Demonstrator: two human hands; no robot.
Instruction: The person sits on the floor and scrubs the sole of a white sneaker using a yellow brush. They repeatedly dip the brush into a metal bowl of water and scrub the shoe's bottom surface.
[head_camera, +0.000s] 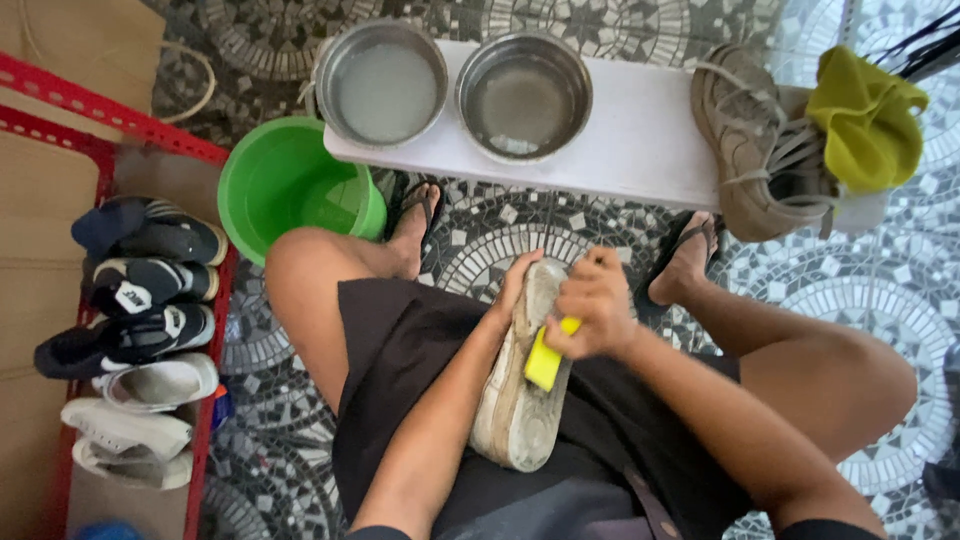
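Dirty white sneaker (520, 400) sole-up across the lap, toe toward the floor tiles. Left hand (512, 290) clamped on its far end, fingers curled over the edge. Right hand (597, 312) closed on a yellow sponge (545, 360), pressed against the sole just beside the left hand. Ahead, on the white plank surface (640, 140), two round steel bowls (382, 82) holding water, a worn grey-brown shoe (745, 140) and a yellow-green cloth (868, 120). Green plastic bucket (285, 185) on the floor at left, near a red shoe rack (105, 110).
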